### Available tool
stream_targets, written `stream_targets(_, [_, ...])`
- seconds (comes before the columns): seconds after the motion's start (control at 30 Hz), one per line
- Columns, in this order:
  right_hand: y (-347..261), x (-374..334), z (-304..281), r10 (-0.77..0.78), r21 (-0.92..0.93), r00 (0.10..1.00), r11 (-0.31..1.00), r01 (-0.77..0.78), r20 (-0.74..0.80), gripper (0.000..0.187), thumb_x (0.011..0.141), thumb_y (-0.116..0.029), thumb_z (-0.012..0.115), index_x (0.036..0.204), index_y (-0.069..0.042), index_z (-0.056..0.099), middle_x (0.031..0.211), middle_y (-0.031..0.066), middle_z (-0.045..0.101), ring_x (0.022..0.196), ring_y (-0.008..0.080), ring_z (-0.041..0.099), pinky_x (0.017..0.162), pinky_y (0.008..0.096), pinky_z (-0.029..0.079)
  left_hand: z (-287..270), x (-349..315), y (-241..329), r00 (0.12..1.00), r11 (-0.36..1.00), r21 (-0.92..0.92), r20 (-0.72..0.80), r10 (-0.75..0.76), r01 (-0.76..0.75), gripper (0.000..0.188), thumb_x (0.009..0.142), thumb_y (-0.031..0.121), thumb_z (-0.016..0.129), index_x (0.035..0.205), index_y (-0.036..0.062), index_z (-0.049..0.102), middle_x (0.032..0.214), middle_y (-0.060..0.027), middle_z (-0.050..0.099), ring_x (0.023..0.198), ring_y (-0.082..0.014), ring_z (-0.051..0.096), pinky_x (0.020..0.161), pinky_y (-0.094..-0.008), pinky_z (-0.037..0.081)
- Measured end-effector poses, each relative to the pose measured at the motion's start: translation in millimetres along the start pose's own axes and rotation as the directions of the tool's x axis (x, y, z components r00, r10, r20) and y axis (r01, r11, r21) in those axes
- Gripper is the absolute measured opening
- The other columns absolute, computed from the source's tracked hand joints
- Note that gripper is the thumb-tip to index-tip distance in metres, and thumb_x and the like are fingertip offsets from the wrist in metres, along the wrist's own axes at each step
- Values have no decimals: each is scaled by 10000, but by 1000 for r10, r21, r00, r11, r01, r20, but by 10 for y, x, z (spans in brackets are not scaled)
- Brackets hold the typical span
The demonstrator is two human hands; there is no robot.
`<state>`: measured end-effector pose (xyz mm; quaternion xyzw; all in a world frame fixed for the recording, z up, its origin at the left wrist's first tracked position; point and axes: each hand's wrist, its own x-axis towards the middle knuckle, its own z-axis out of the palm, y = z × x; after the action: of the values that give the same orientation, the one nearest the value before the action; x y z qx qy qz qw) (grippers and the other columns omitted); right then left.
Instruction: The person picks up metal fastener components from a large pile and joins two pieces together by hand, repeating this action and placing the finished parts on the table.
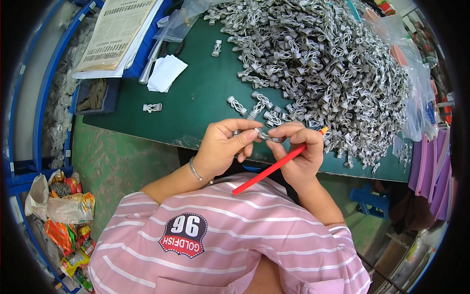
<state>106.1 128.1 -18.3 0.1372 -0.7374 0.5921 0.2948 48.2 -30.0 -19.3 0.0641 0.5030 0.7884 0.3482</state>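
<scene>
Bin (111,99) at counter's (188,110) near-left corner: crumpled brown stuff (92,95). Left fingers (243,140), right fingers (290,129) pinched around twisted metal link (263,134); right also grip red pen (269,170).

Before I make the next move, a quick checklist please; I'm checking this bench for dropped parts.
1. Metal piece supported: ok, left hand and right hand both on it.
2. Red stick held: ok, in the right hand.
3. Piece's hidden parts sound: cannot tell, fingers cover some.
4. Loose pieces gathered: not ok, several lie outside the large pile.
5. White slips away from the hands: ok.
</scene>
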Motion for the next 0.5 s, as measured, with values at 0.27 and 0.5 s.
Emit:
stream_targets(0.27, [-50,58,19,-66,37,997,997,64,42,312,686,84,678,821,-13,414,880,183,597,733,216,615,635,283,509,-54,12,-11,993,966,-234,67,-97,110,235,891,121,498,1062,-33,547,845,-99,610,726,-136,607,543,-224,491])
stream_targets(0.5, [373,352,-80,114,-601,988,799,-26,109,238,638,-59,713,745,-41,501,669,80,549,586,281,501,587,382,385,-98,32,72,999,912,-407,17,-50,52,87,889,120,496,888,34,485,719,-11,446,574,-65,413,422,-161,322])
